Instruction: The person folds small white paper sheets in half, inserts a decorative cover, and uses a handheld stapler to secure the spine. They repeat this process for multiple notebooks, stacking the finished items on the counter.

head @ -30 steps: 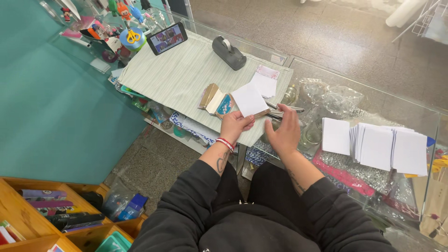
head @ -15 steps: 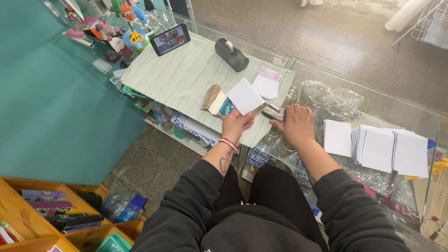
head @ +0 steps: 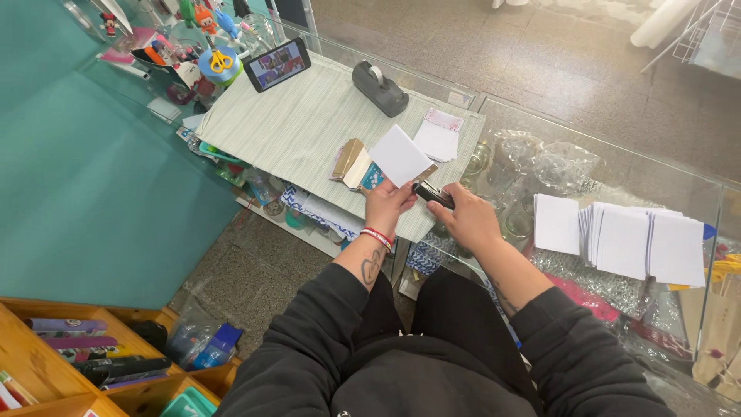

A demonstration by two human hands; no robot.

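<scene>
Since the earlier frame, right hand (head: 468, 222) has come off the glass and closed around a black stapler (head: 433, 194); left hand (head: 388, 202) has kept the white paper sheet (head: 399, 155) raised. Largest first: glass counter (head: 617, 174) runs across right half of frame; striped mat (head: 309, 131) covers its upper-centre part. Spread stack of white sheets (head: 629, 239) lies on the glass at centre right, well apart from both hands. On the mat: black tape dispenser (head: 380, 88) near top centre, propped phone (head: 278, 64) at upper left, small pile of white notes (head: 438, 139) just right of the held sheet, opened card packet (head: 355, 164) just left of it. Grip: left hand pinches the sheet at its lower corner, sheet tilted like a diamond, mostly above the fingers. Right hand is clenched on the stapler, grasping its rear part. Key relation: stapler's long axis runs from lower right to upper left, its free end pointing at the sheet's lower right edge, just beside the left thumb; whether it touches the paper cannot be told. Both hands sit near frame centre, close together; the right one is nearer the spread stack.
</scene>
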